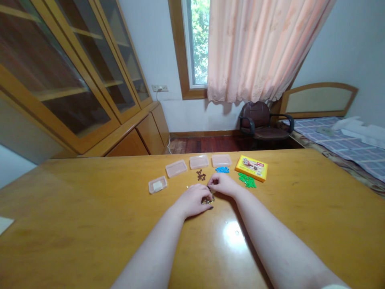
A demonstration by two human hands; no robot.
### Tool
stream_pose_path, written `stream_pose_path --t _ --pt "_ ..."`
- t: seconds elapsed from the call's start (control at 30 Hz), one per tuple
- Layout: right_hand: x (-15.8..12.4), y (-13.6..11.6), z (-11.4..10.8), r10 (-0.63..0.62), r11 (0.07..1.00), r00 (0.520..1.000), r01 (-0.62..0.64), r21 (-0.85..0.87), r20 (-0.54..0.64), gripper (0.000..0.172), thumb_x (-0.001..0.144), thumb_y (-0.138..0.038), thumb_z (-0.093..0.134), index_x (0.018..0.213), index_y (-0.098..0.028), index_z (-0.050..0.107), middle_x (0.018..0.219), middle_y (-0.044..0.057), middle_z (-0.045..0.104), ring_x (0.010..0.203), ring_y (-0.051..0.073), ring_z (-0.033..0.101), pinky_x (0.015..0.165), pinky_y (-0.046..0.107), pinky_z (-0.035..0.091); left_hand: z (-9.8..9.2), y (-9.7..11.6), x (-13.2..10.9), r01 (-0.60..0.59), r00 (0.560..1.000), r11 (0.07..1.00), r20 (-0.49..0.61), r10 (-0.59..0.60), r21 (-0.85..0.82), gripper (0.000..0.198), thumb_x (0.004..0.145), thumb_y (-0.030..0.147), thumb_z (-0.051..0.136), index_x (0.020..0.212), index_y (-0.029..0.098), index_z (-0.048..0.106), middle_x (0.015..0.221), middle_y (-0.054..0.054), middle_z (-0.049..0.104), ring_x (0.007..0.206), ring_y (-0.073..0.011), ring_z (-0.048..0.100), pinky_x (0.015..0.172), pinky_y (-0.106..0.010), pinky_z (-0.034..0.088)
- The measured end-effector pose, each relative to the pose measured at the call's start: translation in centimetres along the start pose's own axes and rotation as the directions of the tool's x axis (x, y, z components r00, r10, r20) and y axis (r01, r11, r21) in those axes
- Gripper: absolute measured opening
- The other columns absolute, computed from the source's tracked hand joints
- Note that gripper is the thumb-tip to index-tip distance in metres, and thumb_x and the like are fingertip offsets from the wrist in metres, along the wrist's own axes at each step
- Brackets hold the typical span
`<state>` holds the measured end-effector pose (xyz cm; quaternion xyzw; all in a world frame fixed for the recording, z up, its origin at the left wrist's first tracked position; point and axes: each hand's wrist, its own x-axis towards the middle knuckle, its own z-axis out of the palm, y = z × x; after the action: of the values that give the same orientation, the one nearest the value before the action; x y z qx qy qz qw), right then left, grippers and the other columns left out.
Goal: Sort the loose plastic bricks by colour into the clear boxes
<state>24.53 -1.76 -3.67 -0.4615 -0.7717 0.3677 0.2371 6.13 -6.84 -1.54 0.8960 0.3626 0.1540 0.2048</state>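
Note:
Small mixed pieces, some gold-coloured and some dark, lie in a little pile [208,202] on the table. My left hand [194,199] curls around this pile from the left, fingers bent and thumb low against the tabletop; what is in its fingers is too small to name. Just beyond and to the right, my right hand [225,184] has its fingertips pinched together over the far edge of the pile, and whatever they grip is hidden. Brown pieces [201,175] lie past my left hand. Blue pieces [222,170] and green pieces [248,180] lie near my right hand.
Clear plastic boxes stand along the far side: one [157,185] with a pale item inside, others [176,168], [199,162] and a box [221,160] behind the blue pieces. A yellow box [251,167] lies right of them on the wooden table [90,224]. Beyond stands an armchair [259,120].

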Motion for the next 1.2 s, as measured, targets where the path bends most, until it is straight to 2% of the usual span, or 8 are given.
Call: stream_pose_path --t 0.13,0.37,0.53,0.7,0.8,0.97,1.1,1.2 --pt "0.0 -0.1 0.0 0.003 1.0 0.999 -0.004 -0.021 -0.036 0.009 0.071 -0.016 0.06 0.072 -0.014 0.069 0.067 0.001 0.064 0.063 0.012 0.053 0.06 0.022 0.041 0.1 -0.7 0.1 0.009 1.0 0.999 -0.024 -0.009 0.036 0.009 0.08 0.021 0.059 0.083 0.023 0.067 0.089 -0.001 0.067 0.089 -0.0164 0.057 0.083 -0.029 0.043" --pt "0.1 -0.4 -0.1 0.05 0.997 0.995 -0.055 -0.056 -0.082 0.011 0.074 -0.02 0.059 0.069 -0.014 0.067 0.063 0.0 0.062 0.061 0.011 0.051 0.057 0.021 0.037 -0.9 -1.8 -0.5 0.121 0.989 0.984 -0.106 -0.108 0.127 0.007 0.077 0.017 0.058 0.079 0.021 0.065 0.083 -0.002 0.065 0.084 -0.0174 0.056 0.079 -0.03 0.042" --pt "0.3 0.1 0.0 0.059 0.997 0.99 -0.065 -0.044 -0.131 0.012 0.076 -0.02 0.057 0.07 -0.014 0.066 0.064 0.0 0.061 0.06 0.011 0.051 0.057 0.021 0.037 -0.6 -1.4 -0.4 0.068 0.994 0.995 -0.088 -0.061 0.075 0.01 0.079 0.019 0.059 0.087 0.023 0.065 0.092 -0.001 0.066 0.092 -0.0177 0.056 0.086 -0.031 0.042" --pt "0.4 0.2 0.0 0.055 0.996 0.988 -0.064 -0.058 -0.145 0.015 0.078 -0.021 0.056 0.07 -0.014 0.066 0.065 0.0 0.062 0.061 0.012 0.051 0.057 0.022 0.036 -0.9 -1.6 -0.5 0.12 0.989 0.987 -0.098 -0.11 0.11 0.011 0.08 0.018 0.057 0.086 0.023 0.066 0.09 -0.002 0.066 0.089 -0.0178 0.057 0.085 -0.032 0.042" --pt "0.4 0.2 0.0 0.055 0.996 0.986 -0.065 -0.055 -0.157 0.015 0.078 -0.022 0.056 0.071 -0.014 0.066 0.066 0.001 0.062 0.062 0.012 0.051 0.058 0.022 0.036 -1.0 -0.9 -0.5 0.056 0.994 0.993 -0.099 -0.046 0.102 0.013 0.082 0.021 0.056 0.087 0.024 0.068 0.093 -0.002 0.066 0.093 -0.0179 0.056 0.088 -0.033 0.041" --pt "0.5 0.3 0.2 0.053 0.997 0.988 -0.062 -0.052 -0.148 0.015 0.078 -0.021 0.056 0.07 -0.015 0.066 0.065 0.0 0.062 0.062 0.012 0.051 0.058 0.022 0.036 -0.3 -0.1 -0.2 -0.056 0.998 0.996 -0.011 0.057 0.068 0.016 0.082 0.025 0.058 0.091 0.028 0.071 0.097 -0.001 0.067 0.094 -0.0174 0.057 0.087 -0.032 0.041" --pt "0.5 0.3 0.2 0.053 0.996 0.986 -0.064 -0.067 -0.157 0.016 0.078 -0.023 0.055 0.069 -0.015 0.066 0.063 0.0 0.061 0.06 0.012 0.05 0.057 0.022 0.035 -0.7 -1.0 -0.3 -0.008 1.0 0.995 -0.017 0.01 0.103 0.016 0.083 0.025 0.056 0.086 0.026 0.072 0.091 -0.002 0.068 0.089 -0.0165 0.058 0.085 -0.032 0.042" --pt "0.6 0.4 0.1 0.056 0.997 0.985 -0.065 -0.049 -0.166 0.015 0.078 -0.024 0.056 0.07 -0.015 0.065 0.064 0.0 0.061 0.061 0.012 0.051 0.058 0.022 0.036 -1.1 -1.2 -0.4 0.056 0.997 0.99 -0.06 -0.048 0.131 0.015 0.083 0.023 0.056 0.086 0.024 0.07 0.088 -0.003 0.069 0.088 -0.0172 0.059 0.087 -0.033 0.043"
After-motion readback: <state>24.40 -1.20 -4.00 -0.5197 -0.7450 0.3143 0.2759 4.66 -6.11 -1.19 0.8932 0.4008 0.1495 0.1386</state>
